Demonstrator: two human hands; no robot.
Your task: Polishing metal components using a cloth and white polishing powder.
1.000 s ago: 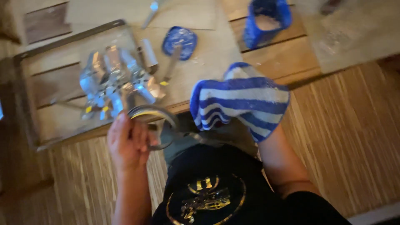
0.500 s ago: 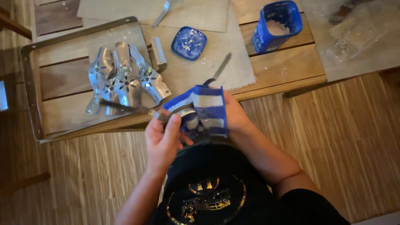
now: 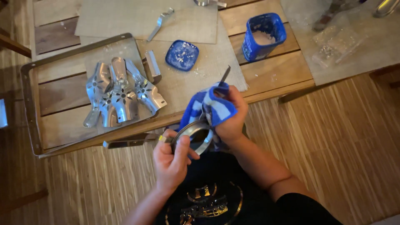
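1. The metal ring (image 3: 195, 135) is a shiny, silvery band bent into a round hoop, with a dark, reflective inner face. It is held in the air over the person's lap, just off the near edge of the wooden surface (image 3: 275, 71).
2. The left hand (image 3: 173, 160) grips the ring from below; its fingers (image 3: 181, 146) curl over the rim and close on the band, with a small yellow mark showing at one fingertip.
3. The right hand (image 3: 231, 116) holds a blue-and-white striped cloth (image 3: 208, 109), fingers wrapped tightly around the bunched fabric, which presses against the top of the ring.
4. A thin grey metal strip (image 3: 225, 76) sticks up from behind the cloth; whether it belongs to the ring or lies on the surface cannot be told.
5. On the surface, well apart from the hands, a metal-framed tray (image 3: 26, 104) carries a pile of pierced silver metal pieces (image 3: 118, 93) with flower-shaped cut-outs, and a small folded metal bracket (image 3: 152, 66) beside them.
6. A blue square lid (image 3: 182, 55) flecked with white paste lies near a blue tub (image 3: 263, 36) holding pale paste.
7. Hidden or unclear: the far part of the ring is covered by the cloth, so its full outline is not seen. The right hand's fingertips are buried in fabric. A clear plastic bag (image 3: 333, 43) at the upper right is too blurred to read its contents, and objects at the top edge are cut off.
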